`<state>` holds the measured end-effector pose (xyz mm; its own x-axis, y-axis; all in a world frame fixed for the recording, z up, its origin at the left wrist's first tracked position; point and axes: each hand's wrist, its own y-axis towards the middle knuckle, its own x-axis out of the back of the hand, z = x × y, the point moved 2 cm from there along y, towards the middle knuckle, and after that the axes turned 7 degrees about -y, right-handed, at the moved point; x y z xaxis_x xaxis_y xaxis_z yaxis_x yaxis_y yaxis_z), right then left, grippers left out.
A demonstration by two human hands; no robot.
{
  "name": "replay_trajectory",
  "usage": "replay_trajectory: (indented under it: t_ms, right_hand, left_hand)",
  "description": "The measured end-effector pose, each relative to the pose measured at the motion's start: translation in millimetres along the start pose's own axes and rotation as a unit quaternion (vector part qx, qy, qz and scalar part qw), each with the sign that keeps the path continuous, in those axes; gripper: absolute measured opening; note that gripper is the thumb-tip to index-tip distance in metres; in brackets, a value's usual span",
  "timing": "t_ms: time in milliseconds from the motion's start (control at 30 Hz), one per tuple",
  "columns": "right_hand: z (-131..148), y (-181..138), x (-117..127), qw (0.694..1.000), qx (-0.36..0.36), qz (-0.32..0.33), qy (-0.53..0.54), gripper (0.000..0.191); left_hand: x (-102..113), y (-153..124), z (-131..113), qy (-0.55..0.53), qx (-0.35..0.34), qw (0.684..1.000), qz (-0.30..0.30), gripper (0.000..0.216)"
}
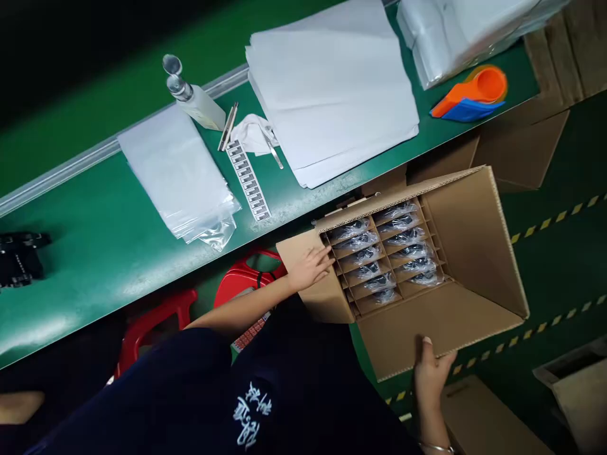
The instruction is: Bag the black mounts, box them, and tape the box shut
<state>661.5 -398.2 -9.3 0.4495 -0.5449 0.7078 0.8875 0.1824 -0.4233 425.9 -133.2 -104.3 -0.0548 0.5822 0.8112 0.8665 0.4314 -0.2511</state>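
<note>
An open cardboard box (441, 322) stands tilted in view beside the green bench, its flaps spread outward. Inside, cardboard dividers (389, 253) form two rows of cells, with dark items in clear plastic wrap (412, 237) in several of them. My left hand (310, 268) lies on the left flap (322, 303), fingers stretched out toward the dividers and holding nothing. At the near flap's outer edge, my right hand (432, 373) grips the cardboard, thumb on the inner face and the other fingers mostly hidden behind it.
On the green bench (118, 253) lie white sheets (332, 82), clear plastic bags (175, 170), a pump bottle (203, 107), a label strip (248, 180), tweezers (274, 151) and an orange-and-blue object (474, 95). Red stools (237, 281) stand below. Another carton (488, 417) sits at lower right.
</note>
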Motion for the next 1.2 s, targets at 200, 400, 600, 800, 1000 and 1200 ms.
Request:
replay_trajectory:
  t_ms: [200,400,600,800,1000,1200]
  right_hand:
    - [2,3,0,1.0,-0.003,-0.014,-0.005,0.077]
    - [2,1,-2,1.0,0.012,-0.017,0.005,0.074]
    - [0,-1,0,0.999,0.017,0.0,0.031,0.072]
    - [-13,2,-2,0.996,0.048,0.028,0.075,0.077]
    - [-30,4,-1,0.993,0.072,0.069,0.07,0.079]
    - [-37,5,1,0.986,0.098,0.098,0.096,0.076]
  left_hand:
    - [15,20,11,0.027,0.015,1.0,0.0,0.047]
    - [8,23,12,0.058,0.033,0.998,0.022,0.053]
    - [1,14,-3,0.065,0.041,0.997,0.018,0.056]
    - [-31,0,-42,0.071,0.005,0.994,0.078,0.061]
    - [-46,-7,-60,0.109,0.025,0.992,0.062,0.058]
    - [-87,-28,-102,0.102,-0.035,0.989,0.099,0.055]
